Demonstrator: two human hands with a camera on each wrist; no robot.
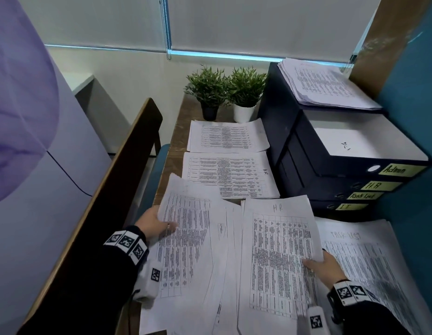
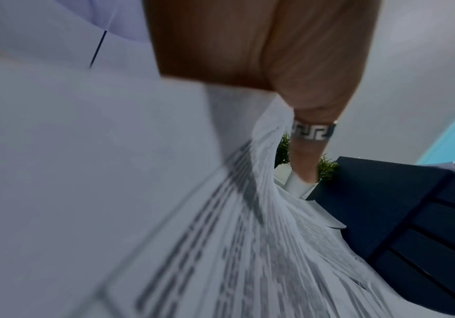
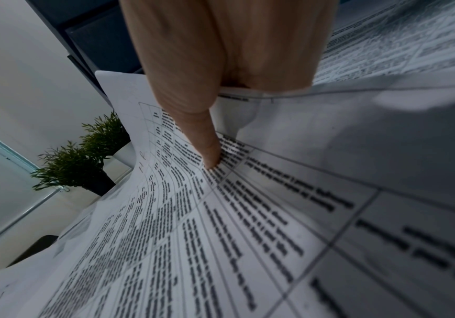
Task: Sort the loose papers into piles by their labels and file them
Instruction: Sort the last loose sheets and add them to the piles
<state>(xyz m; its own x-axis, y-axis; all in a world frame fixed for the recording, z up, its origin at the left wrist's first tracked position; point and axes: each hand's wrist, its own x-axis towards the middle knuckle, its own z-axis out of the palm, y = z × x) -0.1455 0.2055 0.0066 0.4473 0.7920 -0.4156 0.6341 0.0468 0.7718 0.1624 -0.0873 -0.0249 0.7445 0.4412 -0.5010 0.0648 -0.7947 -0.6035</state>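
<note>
My left hand (image 1: 161,223) grips the left edge of a fanned stack of loose papers (image 1: 193,250), its ringed thumb (image 2: 313,133) lying on top of the stack (image 2: 220,226). My right hand (image 1: 316,261) pinches the right edge of a printed sheet marked "HR" (image 1: 280,250), thumb (image 3: 207,150) pressed on its table text (image 3: 220,215). That sheet is lifted beside the stack. Under my right hand lies a pile headed "TASK LIST" (image 1: 374,257). An "HR" pile (image 1: 229,175) and another pile (image 1: 227,136) lie further back on the desk.
Dark binders (image 1: 355,187) labelled Admin, HR, Task List and IT are stacked at the right, with more papers (image 1: 326,85) on a box behind them. Two potted plants (image 1: 227,93) stand at the desk's far end. A wooden divider (image 1: 108,189) runs along the left.
</note>
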